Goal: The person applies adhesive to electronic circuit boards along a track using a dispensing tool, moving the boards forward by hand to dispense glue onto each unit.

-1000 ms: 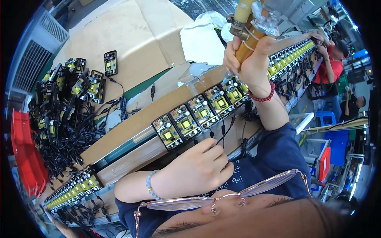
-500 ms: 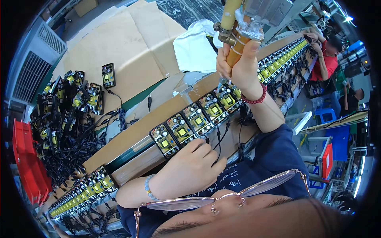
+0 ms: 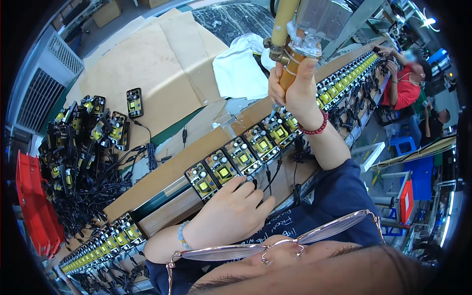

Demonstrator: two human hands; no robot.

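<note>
My right hand grips a glue dispensing gun with an amber body, its fingers wrapped round it and the thumb along its side. The thin nozzle points down over the far end of an open power adapter in the row. Below and to the left, my left hand has curled fingers against the near edge of the row, by another open adapter and its black cord. The left fingertips are partly hidden. Each adapter is a black case with a green and yellow board showing.
At left lies a heap of adapters with tangled cords, beside a red bin. One adapter rests on cardboard. White cloth lies behind. A co-worker in red handles the row's far right end.
The view has shifted slightly. My left hand has slid a little left along the near edge of the row. My right hand still holds the gun over the same part of the row.
</note>
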